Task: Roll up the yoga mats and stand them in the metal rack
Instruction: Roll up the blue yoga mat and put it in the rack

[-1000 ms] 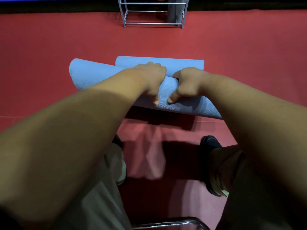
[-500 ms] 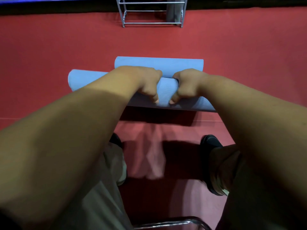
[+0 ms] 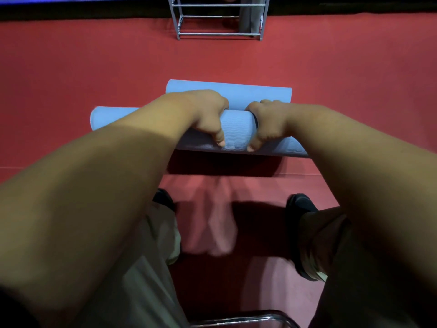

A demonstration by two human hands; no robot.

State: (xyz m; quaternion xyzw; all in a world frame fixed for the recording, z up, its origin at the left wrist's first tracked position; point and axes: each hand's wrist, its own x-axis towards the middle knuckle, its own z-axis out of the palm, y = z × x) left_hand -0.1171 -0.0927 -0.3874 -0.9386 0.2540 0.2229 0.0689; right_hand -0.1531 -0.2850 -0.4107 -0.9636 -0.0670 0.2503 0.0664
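The blue yoga mat (image 3: 236, 129) sits crosswise low on the red floor (image 3: 94, 67) ahead of my feet, mostly rolled. A short flat tail (image 3: 236, 91) lies beyond the roll, towards the metal rack (image 3: 220, 34), which stands well apart at the far edge of the floor. My worry is that the roll is running crooked. Its left end sticks out well past the left edge of the flat tail, so I judge the layers are coning. Finished like this it could telescope, stand badly in the rack or spring open. Both my grips are bunched near the middle, so nothing presses the ends and they could slacken. Letting either side go now would likely let the mat uncoil. My left grip (image 3: 208, 117) and right grip (image 3: 267, 121) are each clamped on the roll, fingers curled over its top and far side, thumbs (image 3: 221, 142) pressed down the near face. My forearms reach out and down, wrists bent over the roll, hands near each other but apart.
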